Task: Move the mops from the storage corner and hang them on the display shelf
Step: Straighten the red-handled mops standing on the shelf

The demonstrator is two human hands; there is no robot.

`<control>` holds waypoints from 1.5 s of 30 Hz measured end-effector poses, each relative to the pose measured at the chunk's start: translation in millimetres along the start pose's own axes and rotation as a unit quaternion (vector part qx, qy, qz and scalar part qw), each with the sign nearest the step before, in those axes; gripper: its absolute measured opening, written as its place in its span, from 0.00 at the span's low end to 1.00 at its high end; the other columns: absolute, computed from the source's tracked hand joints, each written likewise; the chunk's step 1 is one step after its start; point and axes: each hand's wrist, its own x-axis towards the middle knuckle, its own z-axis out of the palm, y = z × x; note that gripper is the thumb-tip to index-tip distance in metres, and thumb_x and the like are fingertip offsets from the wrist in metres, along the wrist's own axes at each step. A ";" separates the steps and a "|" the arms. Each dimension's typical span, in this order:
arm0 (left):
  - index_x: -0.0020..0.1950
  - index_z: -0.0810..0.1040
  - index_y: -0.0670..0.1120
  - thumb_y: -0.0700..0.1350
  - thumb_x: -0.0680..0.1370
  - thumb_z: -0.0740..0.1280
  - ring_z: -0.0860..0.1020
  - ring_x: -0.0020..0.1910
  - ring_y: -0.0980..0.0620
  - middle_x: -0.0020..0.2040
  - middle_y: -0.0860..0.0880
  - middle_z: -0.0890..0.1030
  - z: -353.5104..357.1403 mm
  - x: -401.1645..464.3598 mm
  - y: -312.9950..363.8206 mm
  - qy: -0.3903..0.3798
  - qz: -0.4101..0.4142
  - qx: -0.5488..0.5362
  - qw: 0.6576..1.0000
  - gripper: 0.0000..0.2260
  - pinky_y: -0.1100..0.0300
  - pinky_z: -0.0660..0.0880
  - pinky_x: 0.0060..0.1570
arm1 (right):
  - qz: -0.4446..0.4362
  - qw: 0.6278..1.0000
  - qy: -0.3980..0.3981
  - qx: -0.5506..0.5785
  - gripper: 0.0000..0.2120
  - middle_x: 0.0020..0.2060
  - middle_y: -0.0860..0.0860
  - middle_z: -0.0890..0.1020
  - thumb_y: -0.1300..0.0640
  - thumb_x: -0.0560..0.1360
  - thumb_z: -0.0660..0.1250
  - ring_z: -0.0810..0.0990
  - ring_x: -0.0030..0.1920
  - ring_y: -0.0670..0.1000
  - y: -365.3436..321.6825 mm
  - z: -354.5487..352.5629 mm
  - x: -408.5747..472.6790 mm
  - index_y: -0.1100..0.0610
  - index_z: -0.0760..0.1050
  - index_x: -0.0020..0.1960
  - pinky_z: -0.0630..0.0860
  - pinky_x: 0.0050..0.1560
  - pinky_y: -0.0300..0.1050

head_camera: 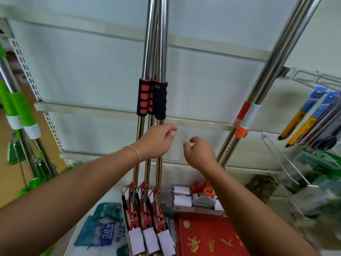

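Three mops with steel poles and red-and-black foam grips hang side by side at the middle of the display shelf, their red heads with white pads low down. My left hand hovers in front of their poles just below the grips, fingers loosely curled, holding nothing. My right hand is raised beside it, fingers relaxed and empty. Two more mops with orange and white collars lean diagonally at the right.
Green-handled mops hang at the left beside a slotted upright. Wire hooks with packaged yellow and blue items stick out at the right. Blue packets and a red sheet with gold characters lie on the shelf below.
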 end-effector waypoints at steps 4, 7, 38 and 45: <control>0.67 0.75 0.49 0.48 0.84 0.58 0.79 0.51 0.55 0.54 0.51 0.81 -17.5 -2.5 -11.0 0.028 -0.007 0.001 1.000 0.14 0.61 0.75 0.52 | -0.018 1.000 0.006 -0.001 0.24 0.54 0.55 0.84 0.43 0.80 0.59 0.81 0.57 0.56 -14.0 -3.3 8.6 0.57 0.73 0.68 0.74 0.52 0.46; 0.62 0.78 0.49 0.46 0.83 0.58 0.79 0.44 0.55 0.47 0.51 0.81 -31.5 -3.6 -18.3 0.061 -0.021 0.003 0.998 0.11 0.63 0.74 0.44 | -0.041 0.999 0.006 0.018 0.24 0.54 0.55 0.84 0.43 0.80 0.60 0.81 0.57 0.56 -27.0 -4.3 20.4 0.57 0.73 0.68 0.77 0.56 0.47; 0.54 0.78 0.45 0.53 0.75 0.72 0.80 0.49 0.48 0.48 0.47 0.82 -21.2 46.9 -131.6 -0.038 -0.139 -0.205 0.968 0.14 0.54 0.77 0.52 | 0.081 0.993 -0.035 0.075 0.11 0.42 0.45 0.81 0.44 0.79 0.64 0.79 0.40 0.43 -67.4 98.5 6.7 0.52 0.76 0.53 0.77 0.41 0.41; 0.48 0.78 0.40 0.60 0.75 0.69 0.82 0.49 0.42 0.49 0.37 0.83 -3.0 54.9 -151.5 -0.082 -0.176 -0.205 0.959 0.22 0.48 0.79 0.56 | 0.087 0.992 -0.025 0.091 0.11 0.37 0.46 0.81 0.42 0.78 0.66 0.80 0.38 0.44 -60.6 107.6 9.4 0.50 0.77 0.46 0.78 0.39 0.42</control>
